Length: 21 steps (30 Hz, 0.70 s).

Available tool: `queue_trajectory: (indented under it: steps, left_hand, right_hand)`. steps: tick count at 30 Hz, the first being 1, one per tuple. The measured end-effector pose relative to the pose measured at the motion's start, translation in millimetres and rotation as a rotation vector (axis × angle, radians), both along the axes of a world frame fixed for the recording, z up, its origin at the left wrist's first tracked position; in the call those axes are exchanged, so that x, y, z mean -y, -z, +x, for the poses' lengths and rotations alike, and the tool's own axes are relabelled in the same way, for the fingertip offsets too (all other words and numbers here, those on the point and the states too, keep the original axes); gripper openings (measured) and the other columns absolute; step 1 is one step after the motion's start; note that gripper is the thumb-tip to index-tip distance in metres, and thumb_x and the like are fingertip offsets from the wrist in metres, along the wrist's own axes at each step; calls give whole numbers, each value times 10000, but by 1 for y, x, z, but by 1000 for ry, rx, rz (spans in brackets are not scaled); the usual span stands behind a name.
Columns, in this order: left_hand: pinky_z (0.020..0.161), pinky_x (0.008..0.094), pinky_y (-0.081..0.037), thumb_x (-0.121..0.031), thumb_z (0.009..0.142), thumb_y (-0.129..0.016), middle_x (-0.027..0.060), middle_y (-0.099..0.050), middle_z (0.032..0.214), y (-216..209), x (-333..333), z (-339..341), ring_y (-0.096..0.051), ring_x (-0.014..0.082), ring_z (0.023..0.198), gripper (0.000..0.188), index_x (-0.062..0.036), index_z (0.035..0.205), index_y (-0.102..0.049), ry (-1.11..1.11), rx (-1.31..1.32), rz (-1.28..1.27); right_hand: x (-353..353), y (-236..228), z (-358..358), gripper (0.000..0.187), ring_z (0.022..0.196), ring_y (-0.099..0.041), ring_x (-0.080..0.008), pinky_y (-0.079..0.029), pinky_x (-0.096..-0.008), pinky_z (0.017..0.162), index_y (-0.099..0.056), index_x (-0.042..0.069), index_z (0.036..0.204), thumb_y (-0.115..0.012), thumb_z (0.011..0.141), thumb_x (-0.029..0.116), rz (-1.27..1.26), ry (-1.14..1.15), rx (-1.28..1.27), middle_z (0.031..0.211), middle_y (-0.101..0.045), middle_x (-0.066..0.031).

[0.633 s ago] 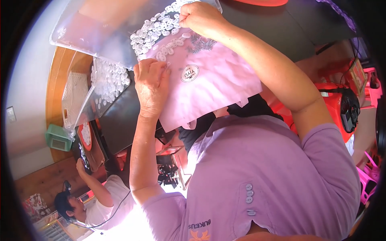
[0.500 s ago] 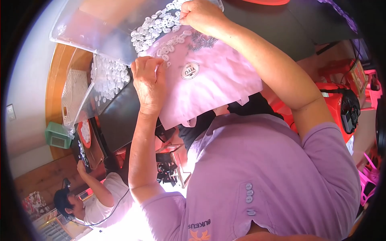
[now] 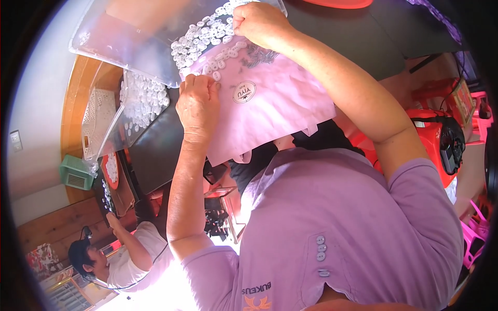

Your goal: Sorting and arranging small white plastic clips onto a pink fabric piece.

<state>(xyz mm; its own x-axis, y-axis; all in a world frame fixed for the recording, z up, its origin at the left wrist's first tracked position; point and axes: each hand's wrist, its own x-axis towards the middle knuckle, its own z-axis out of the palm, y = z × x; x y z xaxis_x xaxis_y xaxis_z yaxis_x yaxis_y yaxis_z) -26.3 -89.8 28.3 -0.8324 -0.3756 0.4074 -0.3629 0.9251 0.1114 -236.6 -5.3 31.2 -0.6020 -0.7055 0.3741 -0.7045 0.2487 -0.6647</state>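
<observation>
Your pink cloth (image 3: 285, 98) is lying rumpled from beside your left hand (image 3: 198, 106) to below your right hand (image 3: 260, 23), its round pale badge (image 3: 244, 92) facing up. White oval pieces (image 3: 199, 42) are clustering between both hands; thin grey slivers (image 3: 259, 57) are resting on the cloth below the right.

Left hand (image 3: 198, 106) and right hand (image 3: 261, 23) reach forward, fingers (image 3: 190, 83) curled, right elbow (image 3: 395, 133) bent.

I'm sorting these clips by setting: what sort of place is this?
Probably a small hand-work room or workshop: small white pieces lie heaped, a clear plastic bin stands alongside, and another person has a hand near more white bits.
</observation>
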Motion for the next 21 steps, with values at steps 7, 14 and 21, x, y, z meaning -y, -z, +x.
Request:
queue_trajectory:
  steps: [7,14,21]
  left_hand:
    - [691,407,-493,-119,777,-697,97,-612,863,-6,2,-3,-617,315,808,119,-63,800,-595,-48,30,256]
    - [667,421,-483,-114,744,-729,110,-611,849,-2,-2,1,-617,330,746,151,-49,787,-600,-27,-37,278]
    - [619,289,-479,-64,754,-725,98,-658,722,-9,0,5,-605,157,634,103,9,811,-680,-52,-15,324]
  right_hand:
    - [-10,-6,6,183,852,-661,-304,-507,-414,744,-707,98,850,-580,779,208,-53,-77,65,863,-690,-111]
    - [-15,-13,17,76,729,-648,-189,-484,-335,679,-685,95,814,-676,772,158,-89,-130,110,765,-680,-48]
    - [-16,-14,17,76,719,-644,-187,-483,-335,677,-686,91,818,-670,770,148,-31,-152,95,760,-677,-47]
